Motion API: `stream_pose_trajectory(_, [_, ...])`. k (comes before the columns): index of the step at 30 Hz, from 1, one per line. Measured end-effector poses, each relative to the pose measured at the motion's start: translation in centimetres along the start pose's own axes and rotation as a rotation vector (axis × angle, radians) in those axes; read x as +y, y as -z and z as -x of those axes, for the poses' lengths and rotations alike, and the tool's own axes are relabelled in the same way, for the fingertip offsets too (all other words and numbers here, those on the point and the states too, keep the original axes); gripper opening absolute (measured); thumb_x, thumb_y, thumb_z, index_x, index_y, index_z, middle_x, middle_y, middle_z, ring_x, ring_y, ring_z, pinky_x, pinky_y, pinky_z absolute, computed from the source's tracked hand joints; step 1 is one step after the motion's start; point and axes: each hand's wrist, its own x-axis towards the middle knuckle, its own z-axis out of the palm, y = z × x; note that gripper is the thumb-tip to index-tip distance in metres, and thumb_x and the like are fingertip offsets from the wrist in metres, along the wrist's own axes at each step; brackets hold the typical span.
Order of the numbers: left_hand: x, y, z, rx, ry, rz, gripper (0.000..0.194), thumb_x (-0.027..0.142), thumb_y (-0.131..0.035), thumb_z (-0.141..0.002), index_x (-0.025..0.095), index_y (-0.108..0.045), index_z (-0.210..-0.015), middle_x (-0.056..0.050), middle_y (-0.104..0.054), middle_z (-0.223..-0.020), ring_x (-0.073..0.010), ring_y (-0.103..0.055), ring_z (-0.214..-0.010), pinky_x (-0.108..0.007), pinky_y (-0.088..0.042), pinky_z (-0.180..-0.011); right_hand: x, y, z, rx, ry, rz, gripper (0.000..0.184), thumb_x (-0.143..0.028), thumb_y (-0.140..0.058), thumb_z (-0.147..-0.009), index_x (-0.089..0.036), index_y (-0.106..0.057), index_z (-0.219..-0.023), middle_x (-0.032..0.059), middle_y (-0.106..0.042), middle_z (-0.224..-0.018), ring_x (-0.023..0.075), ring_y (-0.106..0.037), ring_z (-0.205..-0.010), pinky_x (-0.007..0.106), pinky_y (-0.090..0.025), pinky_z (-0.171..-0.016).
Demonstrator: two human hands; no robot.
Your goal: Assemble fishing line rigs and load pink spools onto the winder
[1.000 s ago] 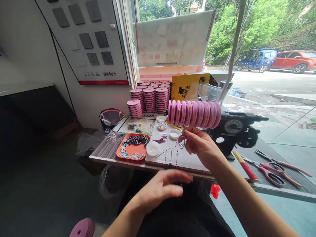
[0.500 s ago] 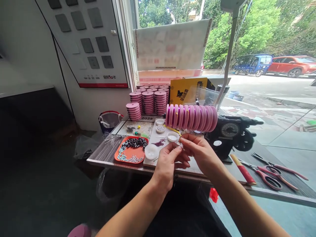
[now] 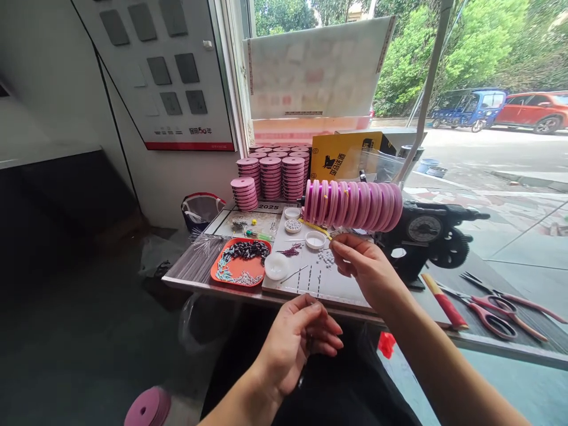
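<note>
My right hand (image 3: 361, 263) is raised over the white work board (image 3: 337, 287), fingers pinched together just under a row of pink spools (image 3: 352, 205) on a horizontal rod. What the pinch holds is too small to see. My left hand (image 3: 296, 338) hangs lower, in front of the table edge over my dark lap, fingers curled with thumb against fingertips on something I cannot make out. Small white beads (image 3: 327, 257) lie on the board beside the right hand.
An orange tray (image 3: 239, 266) of dark and silvery beads sits left on the table, with white dishes (image 3: 315, 239) and a round lid (image 3: 276, 266). Stacks of pink spools (image 3: 270, 176) stand behind. A black winding machine (image 3: 426, 234), red-handled pliers and scissors (image 3: 492, 310) lie right.
My left hand has dropped away from the right hand, down to my lap below the table edge. My right hand stays up by the spool row.
</note>
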Motion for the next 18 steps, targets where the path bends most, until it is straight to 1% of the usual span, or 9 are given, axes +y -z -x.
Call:
stream_pose_trajectory(7, [-0.6,0.4,0.3,0.008,-0.001,0.053,0.020,0.028,-0.064,-0.072,0.011,-0.056,-0.067,-0.006,-0.067,-0.062,-0.0118,-0.062,-0.049,-0.018,-0.046,-0.045,-0.1,0.1,-0.1,0.014,0.002,-0.006,0.026,-0.038,-0.067,-0.066,-0.018,-0.051,-0.061,-0.0040,-0.039,-0.054,0.0089,-0.027,-0.047,0.024,-0.018,-0.044])
stream_pose_trajectory(12, [-1.0,0.8,0.5,0.012,0.016,0.100,0.018,0.027,-0.064,-0.074,0.011,-0.057,-0.070,-0.006,-0.067,-0.061,-0.0123,-0.062,-0.049,-0.018,-0.047,-0.046,0.1,0.2,-0.2,0.014,0.010,-0.016,0.026,-0.038,-0.067,-0.067,-0.018,-0.052,-0.062,-0.0040,-0.040,-0.055,0.0086,-0.028,-0.047,0.023,-0.019,-0.044])
stream_pose_trajectory(18, [-1.2,0.9,0.8,0.016,0.030,0.101,0.017,0.026,-0.062,-0.075,0.011,-0.056,-0.069,-0.007,-0.067,-0.060,-0.0122,-0.062,-0.049,-0.018,-0.046,-0.046,0.3,0.1,-0.3,0.015,0.012,-0.021,0.025,-0.037,-0.068,-0.067,-0.017,-0.052,-0.062,-0.0041,-0.039,-0.055,0.0084,-0.028,-0.047,0.023,-0.018,-0.044])
